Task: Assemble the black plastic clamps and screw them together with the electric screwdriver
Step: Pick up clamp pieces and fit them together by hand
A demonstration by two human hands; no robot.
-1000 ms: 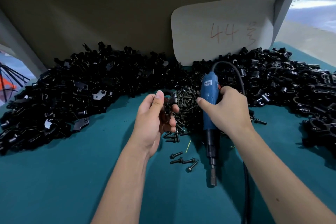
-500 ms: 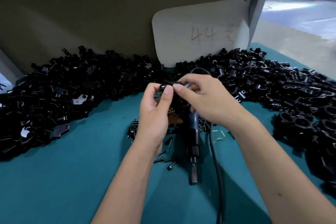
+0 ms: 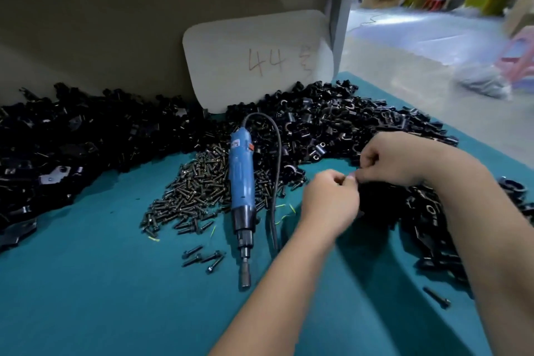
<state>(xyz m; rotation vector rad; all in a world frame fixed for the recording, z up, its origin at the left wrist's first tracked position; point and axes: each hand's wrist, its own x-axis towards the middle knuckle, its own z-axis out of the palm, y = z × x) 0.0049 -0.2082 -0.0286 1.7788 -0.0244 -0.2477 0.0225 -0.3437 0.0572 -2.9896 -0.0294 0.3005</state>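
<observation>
Both hands have come off the tool and moved to the right side of the tabletop (image 3: 86,298), where they now meet over the heap of black clamp parts (image 3: 404,211). A second ago the right hand (image 3: 396,162) was wrapped round the electric screwdriver (image 3: 242,179); now that blue tool lies free on the teal cloth, well to the left of the left hand (image 3: 329,202), its bit end towards the person and its cord (image 3: 277,176) looping beside it. The pile of screws (image 3: 196,191) spreads around the tool's body, and a few loose screws (image 3: 202,259) lie just left of its tip.

The left hand is curled tight, thumb and forefinger pinched together; the right hand is curled too, its fingertips touching the left's. Something small seems held between them, but the view is blurred and I cannot tell whether it is a clamp piece, a screw or both. More clamp parts (image 3: 72,153) are banked far off to the left, under a pale board (image 3: 257,61) marked 44.

Setting the driver down suggests the work has turned to fitting or sorting parts by hand; driving would call for picking the tool up again.
</observation>
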